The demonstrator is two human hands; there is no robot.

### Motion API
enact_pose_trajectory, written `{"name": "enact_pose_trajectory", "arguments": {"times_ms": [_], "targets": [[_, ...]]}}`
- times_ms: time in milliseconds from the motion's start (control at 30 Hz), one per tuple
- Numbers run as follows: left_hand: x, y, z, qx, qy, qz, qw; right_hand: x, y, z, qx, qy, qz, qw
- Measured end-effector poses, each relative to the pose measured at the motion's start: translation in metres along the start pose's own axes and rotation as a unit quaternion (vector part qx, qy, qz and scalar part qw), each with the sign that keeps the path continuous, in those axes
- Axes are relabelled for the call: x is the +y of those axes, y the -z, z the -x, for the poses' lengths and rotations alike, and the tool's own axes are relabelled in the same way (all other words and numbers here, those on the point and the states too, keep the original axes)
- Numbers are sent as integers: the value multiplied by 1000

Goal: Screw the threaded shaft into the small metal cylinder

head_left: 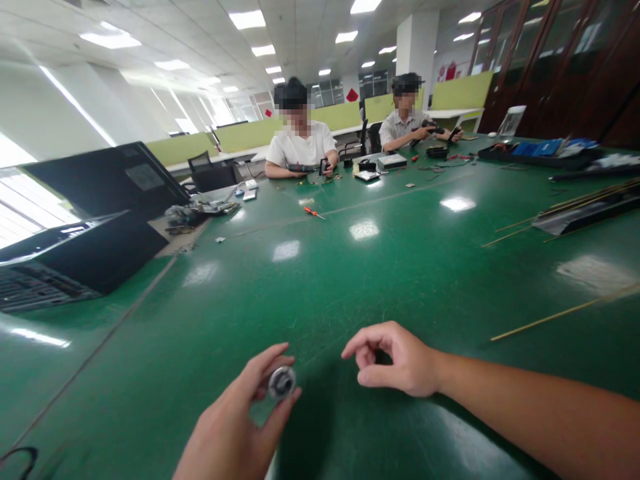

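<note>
My left hand (235,420) is low in the head view, its fingers closed round a small round metal part (282,383) with a dark centre, held just above the green table (320,280). My right hand (395,360) hovers to the right of it, thumb and forefinger curled into a pinch. What the pinch holds, if anything, is too small to make out. The two hands are a short gap apart.
Two open black laptops (95,220) stand at the left. A red-handled screwdriver (314,213) lies mid-table. Thin wooden sticks (550,313) and a dark tray (585,213) lie at the right. Two people sit at the far side handling small devices among boxes and parts.
</note>
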State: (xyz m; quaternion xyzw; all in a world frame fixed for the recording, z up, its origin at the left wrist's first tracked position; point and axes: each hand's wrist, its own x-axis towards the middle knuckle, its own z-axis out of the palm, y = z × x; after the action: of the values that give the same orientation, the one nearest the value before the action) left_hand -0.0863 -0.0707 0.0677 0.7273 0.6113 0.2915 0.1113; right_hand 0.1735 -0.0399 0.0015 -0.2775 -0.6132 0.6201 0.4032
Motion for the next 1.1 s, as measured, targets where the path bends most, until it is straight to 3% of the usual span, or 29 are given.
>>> {"name": "enact_pose_trajectory", "arguments": {"times_ms": [67, 167, 233, 333, 500, 833, 1100], "targets": [[14, -24, -26, -41, -30, 8, 999, -2, 2, -1, 81, 61, 82, 991], [21, -58, -47, -78, -50, 42, 995, -1, 4, -3, 177, 76, 199, 961], [16, -75, -48, -88, -58, 78, 991, 3, 5, -5, 197, 53, 262, 943], [6, -89, -40, -137, -117, 119, 976, 6, 4, -6, 165, 21, 318, 933], [6, -90, -34, -190, -176, 141, 955, 3, 2, -5, 110, 0, 373, 921], [1, -96, -32, -160, -70, 178, 968, 2, 4, -3, 128, -20, 346, 929], [6, -91, -36, -181, -76, 173, 965, 2, 3, -6, 128, -15, 364, 922]]}}
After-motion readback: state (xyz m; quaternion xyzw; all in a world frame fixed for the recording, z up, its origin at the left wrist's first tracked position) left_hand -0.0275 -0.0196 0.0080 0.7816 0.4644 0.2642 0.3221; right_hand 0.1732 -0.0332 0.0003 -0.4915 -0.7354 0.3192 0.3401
